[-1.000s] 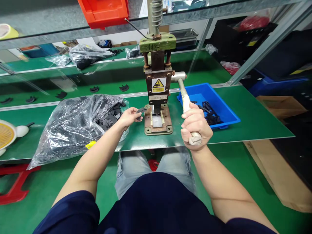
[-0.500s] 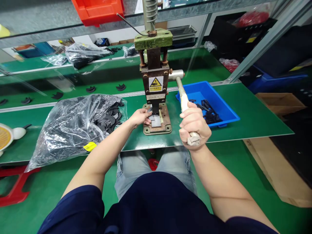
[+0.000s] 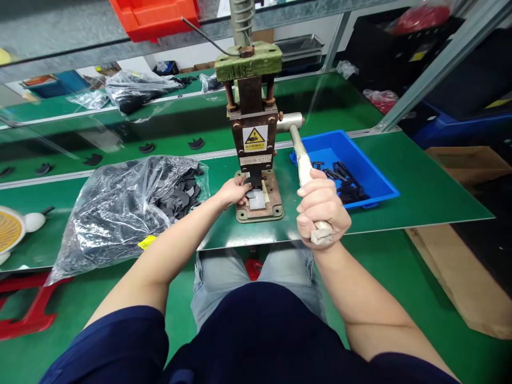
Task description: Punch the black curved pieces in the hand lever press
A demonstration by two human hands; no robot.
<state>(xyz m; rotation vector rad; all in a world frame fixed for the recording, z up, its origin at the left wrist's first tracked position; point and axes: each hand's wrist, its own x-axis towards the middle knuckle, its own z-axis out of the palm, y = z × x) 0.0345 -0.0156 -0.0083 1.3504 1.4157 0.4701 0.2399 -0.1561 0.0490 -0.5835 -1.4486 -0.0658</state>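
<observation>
Left hand [image 3: 234, 191], a second ago pinching a black piece [image 3: 248, 182] left of the press [image 3: 256, 144], now seating it under the ram; right hand [image 3: 322, 208] fisted around the lever [image 3: 301, 154], part loaded for pressing.

Navy short sleeves [image 3: 120, 341], light blue jeans [image 3: 218, 272].

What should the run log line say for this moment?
left hand: holds black part at press base | right hand: grips lever
</observation>
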